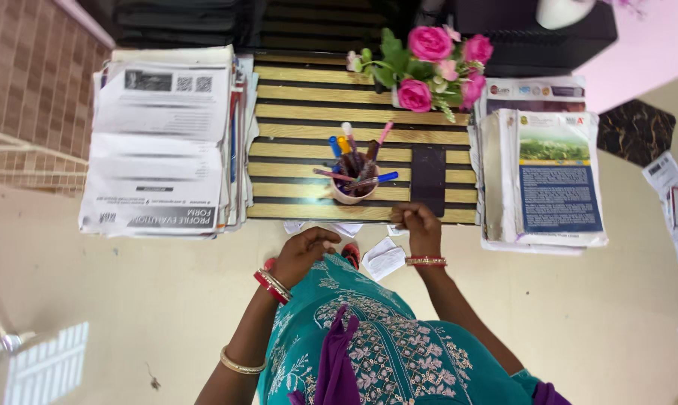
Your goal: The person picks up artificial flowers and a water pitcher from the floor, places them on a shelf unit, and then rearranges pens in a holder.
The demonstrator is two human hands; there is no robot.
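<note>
Striped table (309,112) with black and yellow slats, far end lost in shadow. Paper stacks (163,142) hanging over left edge, more over right. Dark phone (428,178) near front edge. Right hand (420,225) at front edge below phone, fingers curled, grip unclear. Left hand (303,252) short of edge, loosely curled, contents unclear.

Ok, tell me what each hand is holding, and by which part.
Cannot be told: right hand rests at the striped table's front edge, left hand curled below it; no held thing shows.
</note>
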